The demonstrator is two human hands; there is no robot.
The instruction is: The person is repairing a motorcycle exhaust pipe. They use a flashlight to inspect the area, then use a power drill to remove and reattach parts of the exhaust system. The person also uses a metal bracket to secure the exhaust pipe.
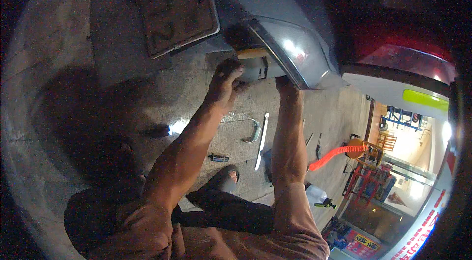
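Note:
Beneath the rear of a grey scooter-like vehicle, a grey plastic part (255, 69) with dark slots on its face hangs at the edge of the bodywork. My left hand (229, 74) has its fingers curled around the left end of this part. Just behind the lower corner of a glossy grey body panel (297, 53), my right hand (286, 84) reaches up, and its fingers are hidden there. A pale yellowish strip (252, 53) shows above the grey part. To the left is a number plate (179, 26), tilted in its frame.
On the concrete floor lie a lit flashlight (160, 130), a small dark cylinder (218, 157), a C-shaped metal piece (253, 131) and a long pale strip (262, 141). An orange coiled hose (334, 155) and a white spray bottle (317, 195) are at the right.

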